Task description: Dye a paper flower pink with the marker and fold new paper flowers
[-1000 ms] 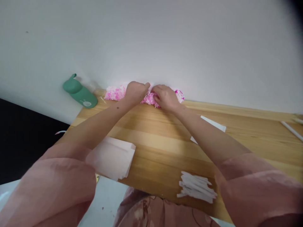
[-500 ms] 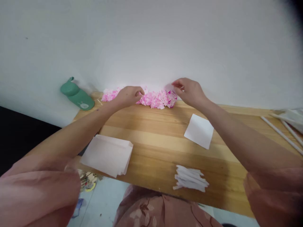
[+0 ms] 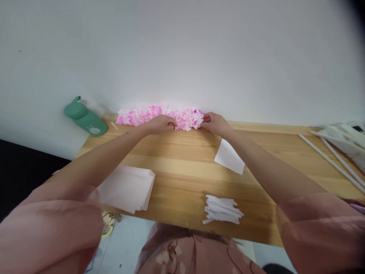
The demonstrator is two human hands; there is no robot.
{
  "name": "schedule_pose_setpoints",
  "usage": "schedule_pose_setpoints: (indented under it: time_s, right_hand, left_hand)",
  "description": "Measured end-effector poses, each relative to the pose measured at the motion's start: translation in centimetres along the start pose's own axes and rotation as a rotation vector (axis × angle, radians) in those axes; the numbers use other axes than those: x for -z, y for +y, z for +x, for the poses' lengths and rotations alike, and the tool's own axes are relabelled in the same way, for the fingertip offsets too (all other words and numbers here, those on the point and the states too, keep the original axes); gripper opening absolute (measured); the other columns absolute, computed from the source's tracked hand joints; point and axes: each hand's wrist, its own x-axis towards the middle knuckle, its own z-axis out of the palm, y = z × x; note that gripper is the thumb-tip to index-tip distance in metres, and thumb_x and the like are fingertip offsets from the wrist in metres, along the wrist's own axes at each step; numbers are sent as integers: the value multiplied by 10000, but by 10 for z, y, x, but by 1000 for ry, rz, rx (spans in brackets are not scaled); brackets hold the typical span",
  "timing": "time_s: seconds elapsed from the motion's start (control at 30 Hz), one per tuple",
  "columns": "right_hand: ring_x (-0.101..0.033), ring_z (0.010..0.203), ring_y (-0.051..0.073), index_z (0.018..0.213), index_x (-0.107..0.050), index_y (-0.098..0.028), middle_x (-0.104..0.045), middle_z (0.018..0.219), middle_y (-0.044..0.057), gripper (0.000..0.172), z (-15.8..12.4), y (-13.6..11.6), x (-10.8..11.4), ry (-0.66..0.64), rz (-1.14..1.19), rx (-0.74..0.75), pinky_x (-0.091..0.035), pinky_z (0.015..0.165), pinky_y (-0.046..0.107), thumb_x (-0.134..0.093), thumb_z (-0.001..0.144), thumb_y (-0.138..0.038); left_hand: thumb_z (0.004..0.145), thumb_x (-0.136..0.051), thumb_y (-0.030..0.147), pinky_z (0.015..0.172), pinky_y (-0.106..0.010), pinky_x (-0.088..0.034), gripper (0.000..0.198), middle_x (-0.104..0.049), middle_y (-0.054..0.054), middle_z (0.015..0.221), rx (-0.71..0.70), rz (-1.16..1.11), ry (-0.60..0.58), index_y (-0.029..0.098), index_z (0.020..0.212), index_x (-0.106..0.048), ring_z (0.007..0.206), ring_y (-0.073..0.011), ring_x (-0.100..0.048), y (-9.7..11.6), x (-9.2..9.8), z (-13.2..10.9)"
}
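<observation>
So from where I'm standing, it's a long, frilly row of crumpled pink-and-white tufts (image 3: 139, 115), all crinkly and petal-like, lying at the back of the smooth striped-grain wooden table (image 3: 176, 190) against the wall (image 3: 182, 57). The left hand (image 3: 167, 125) is at its front edge with fingers curled in; can't tell if they're pinching anything. The right hand (image 3: 211, 121) has its fingertips at the row's right end, thumb near fingers, but I can't tell if it's really clamped. Half a second ago that hand was up off the end, and the left covered more of the middle. Nearer me than the left hand there's flat white paper (image 3: 125, 190), partly under that forearm. The right forearm overlaps a white square (image 3: 229, 156); below it sits a pile of skinny white strips (image 3: 222, 210). Rounded green bottle (image 3: 87, 118) left of the hands, slim white rods (image 3: 330, 161) way off right.
</observation>
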Motion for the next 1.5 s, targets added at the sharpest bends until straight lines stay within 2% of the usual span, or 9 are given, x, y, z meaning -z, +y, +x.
schedule_pose_setpoints:
  time_s: [0.43, 0.57, 0.7, 0.83, 0.93, 1.0, 1.27, 1.4, 1.5]
  right_hand:
    - [-589, 791, 179, 910, -583, -177, -676, 907, 64, 259, -1, -25, -28, -3, -147, 26, -363, 643, 272, -663, 764, -376]
    - [-603, 797, 188, 908, -582, -175, -688, 915, 69, 282, -3, -21, -26, -6, -139, 5, -364, 635, 273, -665, 762, -401]
    - [-621, 798, 193, 947, -572, -176, -699, 915, 71, 354, -8, -14, -22, -15, -103, -16, -382, 631, 272, -681, 747, -447]
    - [-634, 815, 200, 1009, -552, -177, -700, 926, 81, 443, -11, -12, -18, -42, -87, -27, -408, 645, 277, -690, 735, -496]
    - [-637, 827, 207, 1049, -537, -175, -696, 941, 88, 485, -13, -12, -15, -62, -94, -44, -421, 651, 282, -691, 730, -507]
    - [-636, 832, 209, 1062, -533, -172, -694, 946, 91, 492, -14, -12, -13, -66, -95, -57, -425, 650, 283, -687, 733, -504]
    - [-637, 801, 215, 1088, -540, -171, -694, 922, 107, 478, -18, -11, -11, -60, -129, -25, -431, 642, 285, -658, 752, -490]
    - [-639, 849, 251, 1117, -553, -171, -689, 958, 129, 500, -23, -13, -4, -89, -215, -34, -427, 662, 305, -653, 752, -498]
    - [-629, 884, 277, 1105, -575, -173, -687, 976, 141, 465, -30, -19, 6, -26, -303, -33, -419, 691, 330, -605, 790, -513]
  left_hand:
    - [791, -444, 203, 796, -233, -437, 432, -703, -50, 1093, 62, 63, 27, 177, 1183, -623, 959, -171, -629, 3, -4, 7]
    - [754, -488, 176, 824, -218, -445, 470, -690, -44, 1139, -4, -22, -95, 200, 1209, -603, 994, -154, -629, -1, 3, -10]
    - [748, -505, 180, 774, -208, -468, 359, -719, -37, 1000, 68, -106, -210, 192, 1069, -667, 874, -130, -653, -13, 20, -31]
    - [736, -491, 180, 674, -206, -460, 255, -704, -35, 858, 97, -89, -76, 167, 893, -692, 728, -117, -627, -24, 36, -40]
    - [747, -498, 214, 590, -209, -430, 263, -680, -29, 755, 159, -99, 87, 170, 916, -695, 634, -111, -584, -22, 42, -38]
    - [749, -504, 217, 577, -211, -422, 283, -674, -30, 732, 172, -125, 132, 166, 950, -697, 614, -107, -570, -17, 42, -33]
    - [724, -545, 201, 704, -256, -468, 250, -711, -65, 875, 142, -145, 127, 152, 907, -708, 744, -136, -614, -10, 31, -10]
    - [724, -550, 220, 657, -236, -461, 260, -702, -53, 837, 132, -176, 72, 160, 926, -701, 707, -124, -606, -16, 40, -24]
    - [734, -553, 255, 621, -227, -454, 279, -698, -58, 834, 161, -191, 77, 167, 957, -695, 694, -126, -609, -27, 47, -38]
